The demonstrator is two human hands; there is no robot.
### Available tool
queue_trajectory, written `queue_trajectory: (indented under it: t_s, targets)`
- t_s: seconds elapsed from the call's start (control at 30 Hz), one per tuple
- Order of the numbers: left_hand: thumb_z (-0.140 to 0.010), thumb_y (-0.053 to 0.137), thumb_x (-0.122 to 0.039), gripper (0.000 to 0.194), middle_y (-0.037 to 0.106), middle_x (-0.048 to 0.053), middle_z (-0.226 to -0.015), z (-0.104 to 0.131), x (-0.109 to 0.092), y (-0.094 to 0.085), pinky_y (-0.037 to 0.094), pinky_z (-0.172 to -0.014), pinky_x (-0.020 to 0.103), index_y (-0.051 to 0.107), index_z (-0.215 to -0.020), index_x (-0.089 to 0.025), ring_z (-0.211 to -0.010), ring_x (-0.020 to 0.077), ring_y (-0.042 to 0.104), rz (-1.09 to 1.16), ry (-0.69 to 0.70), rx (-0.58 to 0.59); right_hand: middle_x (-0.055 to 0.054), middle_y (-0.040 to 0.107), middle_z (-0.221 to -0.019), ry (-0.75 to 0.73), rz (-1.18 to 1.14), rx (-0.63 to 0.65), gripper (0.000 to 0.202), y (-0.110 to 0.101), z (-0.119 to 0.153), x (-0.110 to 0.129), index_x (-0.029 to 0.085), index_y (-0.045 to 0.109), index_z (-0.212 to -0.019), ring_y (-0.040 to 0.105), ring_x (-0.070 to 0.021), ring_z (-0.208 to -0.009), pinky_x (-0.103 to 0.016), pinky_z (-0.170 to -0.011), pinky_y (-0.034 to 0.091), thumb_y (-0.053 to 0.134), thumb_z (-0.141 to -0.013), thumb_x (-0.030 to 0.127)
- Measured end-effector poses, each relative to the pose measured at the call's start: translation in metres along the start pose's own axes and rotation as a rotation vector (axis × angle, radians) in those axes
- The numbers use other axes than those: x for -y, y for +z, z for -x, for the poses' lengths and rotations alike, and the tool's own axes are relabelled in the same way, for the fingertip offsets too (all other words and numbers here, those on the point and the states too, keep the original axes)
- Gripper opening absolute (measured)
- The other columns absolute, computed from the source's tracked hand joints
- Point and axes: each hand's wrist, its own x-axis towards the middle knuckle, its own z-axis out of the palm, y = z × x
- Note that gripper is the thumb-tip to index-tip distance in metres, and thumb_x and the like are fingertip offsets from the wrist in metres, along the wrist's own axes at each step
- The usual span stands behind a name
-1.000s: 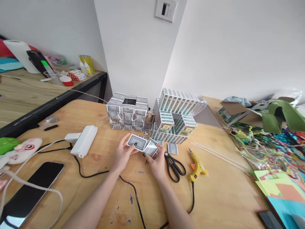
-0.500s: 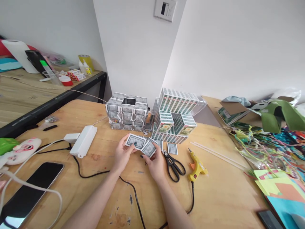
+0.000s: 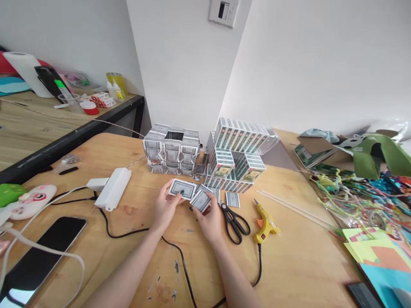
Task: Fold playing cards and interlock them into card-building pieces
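Note:
My left hand [image 3: 165,205] pinches a playing card [image 3: 183,188], patterned back up, with the thumb on top. In my right hand [image 3: 208,218] is another playing card [image 3: 201,200], tilted, its corner close to the first one; whether they touch I cannot tell. Beyond them stands a box built of playing cards [image 3: 171,156] with a square opening on top. More loose cards lie just past my right hand, among them a single card [image 3: 233,199]. Black-handled scissors [image 3: 234,223] rest right of my right hand, and a yellow glue gun [image 3: 265,223] lies farther right.
Stacked card packs [image 3: 237,141] stand behind the loose cards. Clear glue sticks [image 3: 293,208] lie at right, near coloured paper [image 3: 379,256] and tangled cords. At left are a white power adapter [image 3: 114,188], a phone [image 3: 45,256] and cables; a black cord runs beneath my forearms.
Almost nothing differs. Both hands keep hold of their cards in nearly the same place, and the camera view has shifted very slightly.

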Motion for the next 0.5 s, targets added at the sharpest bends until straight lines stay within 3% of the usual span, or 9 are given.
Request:
queue_trajectory:
  t_s: [0.17, 0.37, 0.5]
  targets:
    - [-0.066, 0.067, -0.027, 0.056, 0.058, 0.009, -0.112, 0.0015, 0.0016, 0.0022, 0.056, -0.072, 0.038, 0.046, -0.117, -0.021, -0.090, 0.0220, 0.062, -0.011, 0.010, 0.051, -0.005, 0.062, -0.092, -0.015, 0.046, 0.017, 0.053, -0.0004, 0.0001, -0.0030, 0.023, 0.049, -0.112, 0.059, -0.0229, -0.086, -0.033, -0.066, 0.050, 0.067, -0.063, 0.022]
    - [-0.066, 0.067, -0.031, 0.058, 0.057, 0.010, -0.115, -0.0023, 0.0012, -0.0013, 0.055, -0.074, 0.038, 0.044, -0.119, -0.021, -0.096, 0.0230, 0.060, -0.014, 0.058, -0.038, -0.005, 0.062, -0.093, -0.020, 0.059, 0.002, 0.053, -0.0008, 0.0000, -0.0062, 0.023, 0.048, -0.113, 0.059, -0.0231, -0.087, -0.033, -0.066, 0.050, 0.067, -0.063, 0.022]
    - [-0.066, 0.067, -0.030, 0.059, 0.056, 0.010, -0.115, -0.0026, 0.0011, -0.0011, 0.056, -0.074, 0.038, 0.044, -0.120, -0.021, -0.096, 0.0228, 0.060, -0.009, 0.043, -0.023, -0.004, 0.062, -0.092, -0.017, 0.068, 0.007, 0.053, -0.0011, 0.0001, -0.0048, 0.023, 0.049, -0.112, 0.059, -0.0225, -0.086, -0.032, -0.065, 0.050, 0.067, -0.062, 0.022]
